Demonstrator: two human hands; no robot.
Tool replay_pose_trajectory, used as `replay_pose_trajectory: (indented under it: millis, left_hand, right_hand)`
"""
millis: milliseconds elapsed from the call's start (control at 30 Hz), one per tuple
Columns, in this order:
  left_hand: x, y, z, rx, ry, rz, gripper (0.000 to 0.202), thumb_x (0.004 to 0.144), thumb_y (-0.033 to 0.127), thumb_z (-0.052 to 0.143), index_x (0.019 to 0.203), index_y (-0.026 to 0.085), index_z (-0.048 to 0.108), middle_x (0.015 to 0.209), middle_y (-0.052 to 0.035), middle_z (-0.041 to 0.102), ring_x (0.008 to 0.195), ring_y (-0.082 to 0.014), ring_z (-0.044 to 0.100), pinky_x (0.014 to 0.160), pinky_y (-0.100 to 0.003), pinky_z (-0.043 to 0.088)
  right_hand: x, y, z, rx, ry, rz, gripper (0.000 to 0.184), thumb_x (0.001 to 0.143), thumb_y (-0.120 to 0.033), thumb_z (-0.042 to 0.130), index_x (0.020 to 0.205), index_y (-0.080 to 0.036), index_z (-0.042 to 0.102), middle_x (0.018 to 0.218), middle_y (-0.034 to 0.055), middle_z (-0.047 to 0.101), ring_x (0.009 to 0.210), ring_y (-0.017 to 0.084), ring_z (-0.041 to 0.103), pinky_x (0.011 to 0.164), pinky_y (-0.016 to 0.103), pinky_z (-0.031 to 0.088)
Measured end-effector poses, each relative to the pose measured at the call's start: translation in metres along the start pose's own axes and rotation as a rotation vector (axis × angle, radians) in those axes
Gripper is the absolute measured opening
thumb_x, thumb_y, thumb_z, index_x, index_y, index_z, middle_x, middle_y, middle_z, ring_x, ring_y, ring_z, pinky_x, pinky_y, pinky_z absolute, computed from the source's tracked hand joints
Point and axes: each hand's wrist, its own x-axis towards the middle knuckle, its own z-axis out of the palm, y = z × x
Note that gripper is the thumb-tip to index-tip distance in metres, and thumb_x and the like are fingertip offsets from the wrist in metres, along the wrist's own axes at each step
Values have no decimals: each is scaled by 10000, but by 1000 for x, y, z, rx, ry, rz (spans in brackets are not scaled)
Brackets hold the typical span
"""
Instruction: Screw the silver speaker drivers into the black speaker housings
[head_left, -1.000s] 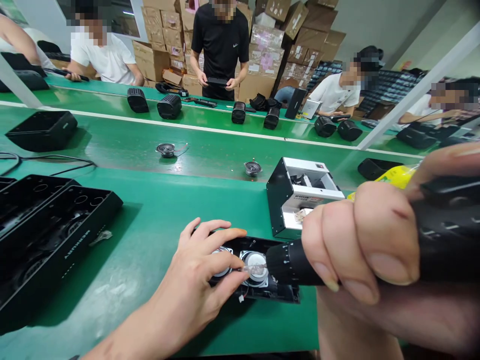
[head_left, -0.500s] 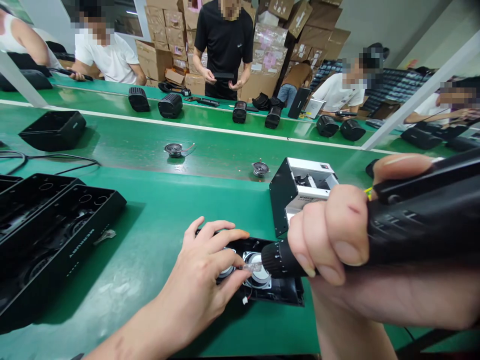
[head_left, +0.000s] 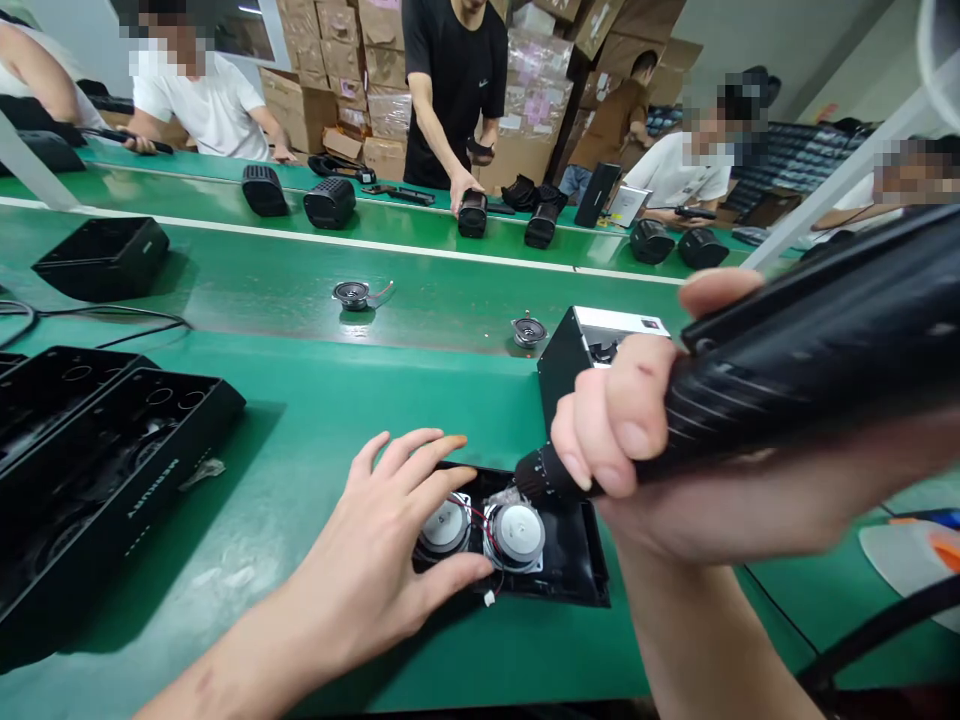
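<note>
A small black speaker panel [head_left: 570, 560] lies on the green table near me, with two round silver drivers [head_left: 517, 532] set in it. My left hand [head_left: 382, 550] rests on its left end, fingers spread and pressing down. My right hand [head_left: 637, 440] is wrapped round a black electric screwdriver [head_left: 787, 370]. The screwdriver's tip points down at the top edge of the right driver.
Black speaker housings [head_left: 90, 460] lie at my left. A black and white screw feeder box [head_left: 581, 350] stands behind the panel. Two loose drivers [head_left: 352, 294] sit on the conveyor belt. Several people work across the belt among black speakers and cardboard boxes.
The screwdriver tip has moved up from between the drivers to the right driver's top edge. My left fingers have spread flat. The person in black across the belt now reaches for a speaker.
</note>
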Motion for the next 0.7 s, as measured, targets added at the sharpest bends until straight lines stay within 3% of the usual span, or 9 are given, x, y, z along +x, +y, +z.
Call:
replay_pose_trajectory:
  millis: [133, 233, 367, 700]
  left_hand:
    - [-12, -18, -2, 78, -74, 45, 423, 1000, 577, 695, 1325, 308, 721, 1649, -102, 537, 1503, -439, 482, 1183, -759, 441]
    - [-19, -26, -4, 29, -119, 61, 506, 997, 630, 681, 1386, 306, 706, 1682, -105, 497, 1524, -437, 458, 1157, -694, 524]
    - [-18, -27, -8, -12, -158, 80, 621, 940, 710, 719, 1397, 290, 688, 1713, -110, 447, 1537, -442, 425, 1108, -669, 586]
    - [-16, -33, -7, -22, -150, 128, 545, 969, 638, 727, 1394, 304, 651, 1734, -76, 401, 1529, -421, 410, 1087, -647, 598]
  right_hand:
    - [8, 19, -3, 11, 22, 17, 496, 977, -708, 649, 1032, -224, 744, 571, -41, 625, 385, 114, 513, 369, 223, 425]
    - [11, 37, -8, -44, 9, 54, 502, 954, -729, 660, 1043, -237, 702, 569, -60, 614, 376, 115, 499, 367, 245, 406]
    - [9, 58, -15, -56, -64, 61, 579, 971, -796, 530, 1126, -259, 682, 604, -60, 604, 411, 116, 509, 392, 265, 404]
    - [5, 79, -21, 9, -146, 70, 523, 1028, -731, 503, 1176, -276, 713, 633, -43, 587, 454, 114, 503, 434, 255, 409]
